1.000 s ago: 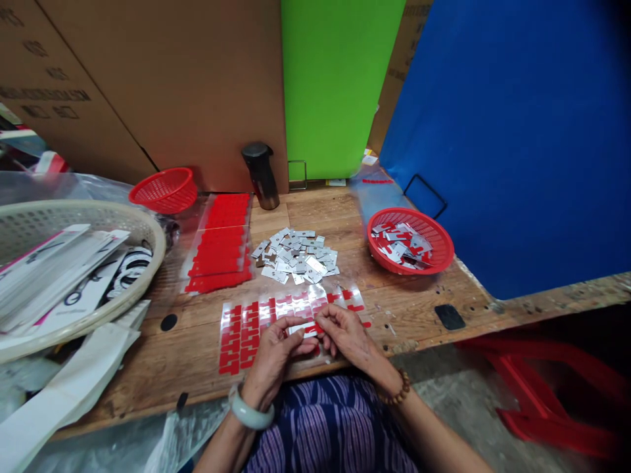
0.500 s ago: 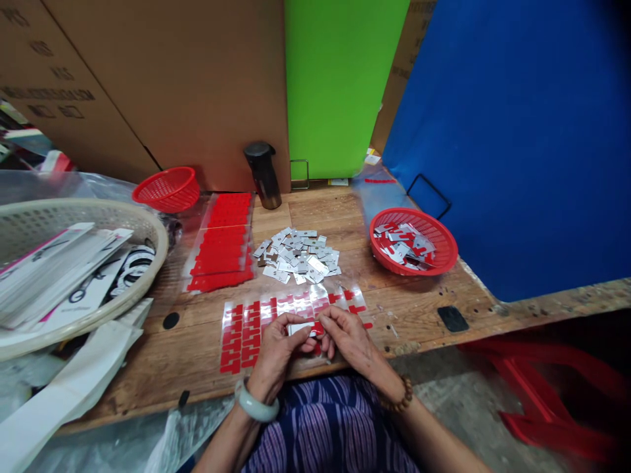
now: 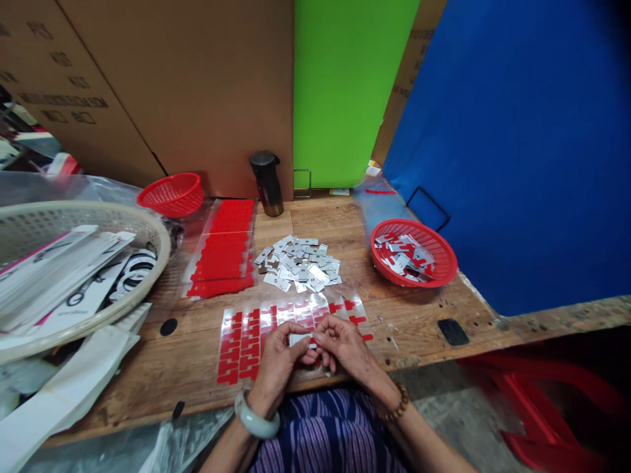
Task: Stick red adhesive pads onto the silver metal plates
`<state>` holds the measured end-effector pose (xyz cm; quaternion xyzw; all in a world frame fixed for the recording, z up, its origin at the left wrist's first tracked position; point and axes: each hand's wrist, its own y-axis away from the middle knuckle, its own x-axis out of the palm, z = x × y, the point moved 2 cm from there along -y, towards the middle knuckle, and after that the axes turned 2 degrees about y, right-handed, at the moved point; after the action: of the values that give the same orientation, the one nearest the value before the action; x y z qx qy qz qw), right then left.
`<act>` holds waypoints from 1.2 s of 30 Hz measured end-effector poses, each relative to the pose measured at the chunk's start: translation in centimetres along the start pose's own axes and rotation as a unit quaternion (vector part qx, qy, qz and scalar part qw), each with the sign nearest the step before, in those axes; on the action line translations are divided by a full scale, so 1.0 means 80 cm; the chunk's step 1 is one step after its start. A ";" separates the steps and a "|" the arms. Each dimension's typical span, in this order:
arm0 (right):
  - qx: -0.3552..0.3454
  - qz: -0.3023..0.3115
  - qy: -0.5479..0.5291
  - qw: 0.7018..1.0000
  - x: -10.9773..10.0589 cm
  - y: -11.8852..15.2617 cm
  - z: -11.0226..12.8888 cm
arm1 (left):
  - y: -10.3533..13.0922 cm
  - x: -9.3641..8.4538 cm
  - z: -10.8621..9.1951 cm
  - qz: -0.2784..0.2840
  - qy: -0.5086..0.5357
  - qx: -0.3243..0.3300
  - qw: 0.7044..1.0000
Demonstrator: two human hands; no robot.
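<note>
My left hand (image 3: 280, 358) pinches a small white-silver plate (image 3: 299, 339) between thumb and fingers. Close against it, my right hand (image 3: 348, 348) has thumb and forefinger pressed together at the plate's right end, where a bit of red shows between the fingertips. Both hands are over a clear sheet of red T-shaped stickers (image 3: 250, 328) near the table's front edge. Just behind the sheet lies a loose pile of silver plates (image 3: 300, 263). A red basket (image 3: 444, 253) to the right holds plates with red pieces on them.
Stacked red sticker sheets (image 3: 221, 246) lie back left, near a red basket (image 3: 172, 197) and a dark bottle (image 3: 269, 187). A large cream basket (image 3: 160, 263) of packaging cards fills the left. Blue (image 3: 513, 157) and green (image 3: 345, 92) panels stand behind; a red stool (image 3: 537, 407) is lower right.
The view has tilted slightly, so the table appears a little lower. My fingertips have closed further over the plate's right end, and less red shows there.
</note>
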<state>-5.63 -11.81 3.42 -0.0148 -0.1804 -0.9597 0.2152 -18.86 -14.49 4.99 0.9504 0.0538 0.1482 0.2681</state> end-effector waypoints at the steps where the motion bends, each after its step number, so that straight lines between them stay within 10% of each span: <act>1: 0.007 0.005 -0.014 1.000 -0.001 0.000 0.000 | 0.000 0.000 0.000 0.004 0.001 -0.001 1.000; 12: 0.042 0.008 -0.019 0.999 -0.030 0.006 -0.008 | -0.007 -0.004 0.000 0.031 0.003 0.006 0.999; 20: -0.138 -0.283 -0.232 0.920 -0.100 0.004 0.049 | -0.014 -0.010 0.011 0.029 0.035 -0.006 0.999; 24: -0.136 -0.273 -0.235 0.923 -0.096 -0.003 0.058 | -0.018 -0.011 0.017 0.034 0.035 -0.002 0.999; 30: -0.086 -0.159 0.042 0.983 -0.067 -0.038 0.040 | -0.023 -0.012 0.025 0.038 0.024 0.005 0.999; 36: -0.164 -0.190 0.378 0.891 -0.067 -0.087 0.046 | -0.026 -0.012 0.028 0.033 0.032 0.008 0.999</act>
<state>-3.86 -2.48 3.96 0.3490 0.0754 -0.9311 0.0749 -19.16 -14.04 1.84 0.9487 0.0321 0.1865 0.2533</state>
